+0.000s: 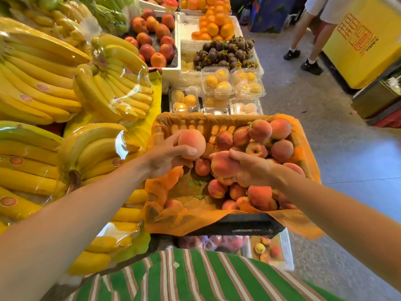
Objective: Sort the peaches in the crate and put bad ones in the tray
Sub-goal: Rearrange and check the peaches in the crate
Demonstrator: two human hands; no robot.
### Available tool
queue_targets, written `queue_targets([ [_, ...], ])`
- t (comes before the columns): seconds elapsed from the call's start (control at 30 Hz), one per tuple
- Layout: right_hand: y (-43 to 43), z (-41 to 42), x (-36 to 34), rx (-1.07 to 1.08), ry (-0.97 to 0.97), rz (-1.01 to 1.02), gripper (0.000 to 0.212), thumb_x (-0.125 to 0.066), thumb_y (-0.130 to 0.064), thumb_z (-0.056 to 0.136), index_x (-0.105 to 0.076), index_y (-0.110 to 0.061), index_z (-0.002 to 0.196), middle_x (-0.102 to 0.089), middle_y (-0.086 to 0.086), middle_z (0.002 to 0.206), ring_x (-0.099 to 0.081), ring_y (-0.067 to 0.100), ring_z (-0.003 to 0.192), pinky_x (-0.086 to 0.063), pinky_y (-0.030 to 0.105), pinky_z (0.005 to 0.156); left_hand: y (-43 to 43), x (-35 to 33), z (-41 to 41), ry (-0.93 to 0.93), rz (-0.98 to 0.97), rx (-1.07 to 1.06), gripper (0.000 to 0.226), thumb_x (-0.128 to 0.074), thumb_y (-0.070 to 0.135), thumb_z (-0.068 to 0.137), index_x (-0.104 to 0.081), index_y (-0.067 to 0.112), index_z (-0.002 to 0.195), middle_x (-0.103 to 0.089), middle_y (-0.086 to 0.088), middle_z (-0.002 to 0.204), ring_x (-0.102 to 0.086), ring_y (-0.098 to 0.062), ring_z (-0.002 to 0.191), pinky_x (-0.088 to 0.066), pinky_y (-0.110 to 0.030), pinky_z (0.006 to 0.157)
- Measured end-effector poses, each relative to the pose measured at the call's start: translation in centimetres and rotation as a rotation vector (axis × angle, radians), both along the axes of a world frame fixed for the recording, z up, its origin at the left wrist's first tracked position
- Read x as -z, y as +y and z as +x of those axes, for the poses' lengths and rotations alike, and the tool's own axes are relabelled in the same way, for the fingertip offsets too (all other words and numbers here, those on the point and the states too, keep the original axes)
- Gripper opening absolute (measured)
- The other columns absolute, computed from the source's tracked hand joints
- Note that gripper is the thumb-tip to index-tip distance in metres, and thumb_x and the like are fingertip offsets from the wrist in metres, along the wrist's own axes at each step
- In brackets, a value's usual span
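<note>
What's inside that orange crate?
The crate holds peaches piled toward its right, on an orange liner; green leaves lie on the barer left. The left hand and right hand each hold one peach. Anything beneath the pile is covered.

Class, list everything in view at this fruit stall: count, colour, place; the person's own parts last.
crate: one, orange lining, centre
loose peaches: many, pinkish orange, crate's right
left peach: one, pink, above crate's left
right peach: one, pinkish orange, over crate's middle
tray: one, white, below crate's near edge
tray peaches: about three, yellowish, in tray
bananas: many bunches, yellow, left
reddish fruit: one boxful, far
oranges: one pile, orange, far
mangosteens: one pile, dark purple, beyond crate
clear boxes: several, yellow fruit inside, beyond crate
yellow box: one, red lettering, upper right
bystander's legs: two, black shoes, upper right
striped shirt: one, green, bottom
left hand: one, gripping left peach
right hand: one, gripping right peach
</note>
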State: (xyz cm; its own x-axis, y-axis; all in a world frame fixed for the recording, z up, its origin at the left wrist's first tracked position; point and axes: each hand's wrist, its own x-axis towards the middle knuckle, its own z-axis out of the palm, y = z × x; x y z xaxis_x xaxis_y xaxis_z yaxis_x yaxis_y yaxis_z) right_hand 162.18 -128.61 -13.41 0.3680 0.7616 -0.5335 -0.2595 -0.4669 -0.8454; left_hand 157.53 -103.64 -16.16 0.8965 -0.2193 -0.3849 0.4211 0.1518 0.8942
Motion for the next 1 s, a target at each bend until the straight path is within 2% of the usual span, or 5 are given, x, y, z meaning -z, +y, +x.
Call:
queue_targets([
  [0.13,-0.8,-1.7,-1.5,0.016,-0.001,0.079,0.044,-0.045,-0.028,0.095,-0.049,-0.001,0.129,-0.061,-0.012,0.1,-0.05,0.054,0.101,-0.041,0.06,0.091,-1.1,-0.6,-0.1,0.001,-0.014,0.031,0.027,-0.068,0.029,0.08,-0.065,0.031,0.107,-0.051,-0.004,0.127,-0.054,-0.028,0.11,-0.056,-0.032,0.067],
  [0.23,-1.2,-2.2,-0.7,0.198,0.17,0.174,0.017,-0.048,-0.006,0.095,-0.053,-0.003,0.111,-0.059,0.008,0.082,-0.056,0.028,0.068,-0.048,0.035,0.06,-1.3,-0.2,-0.1,-0.071,0.181,0.108,0.041,-0.075,0.021,0.079,-0.062,0.036,0.116,-0.048,-0.001,0.128,-0.051,-0.024,0.114,-0.055,-0.034,0.087],
  [0.37,-1.3,-0.8,1.6,0.267,-0.007,0.038,0.059,-0.072,-0.006,0.081,-0.05,-0.018,0.134,-0.059,0.01,0.129,-0.057,0.027,0.121,-0.048,0.034,0.097,-0.8,0.5,0.1,-0.232,0.498,0.163,0.068,-0.082,0.039,0.062,-0.05,0.04,0.122,-0.047,-0.002,0.13,-0.052,-0.02,0.115,-0.052,-0.03,0.093],
  [0.5,-0.3,-0.4,2.4,0.16,-0.239,-0.143,0.058,-0.078,-0.015,0.079,-0.053,-0.024,0.131,-0.058,0.0,0.126,-0.058,0.011,0.112,-0.053,0.021,0.088,-0.3,0.5,0.2,-0.41,0.742,0.193,0.062,-0.084,0.03,0.069,-0.047,0.036,0.12,-0.043,0.0,0.125,-0.045,-0.016,0.113,-0.038,-0.012,0.082],
  [1.0,3.0,-0.8,10.8,-0.9,-1.046,-0.534,0.046,-0.061,-0.022,0.083,-0.052,-0.012,0.127,-0.057,0.012,0.123,-0.047,0.029,0.119,-0.04,0.042,0.091,-3.4,3.5,3.6,-0.397,1.348,1.231,0.076,-0.081,0.041,0.07,-0.044,0.019,0.133,-0.056,-0.005,0.117,-0.049,-0.022,0.105,-0.046,-0.032,0.078],
])
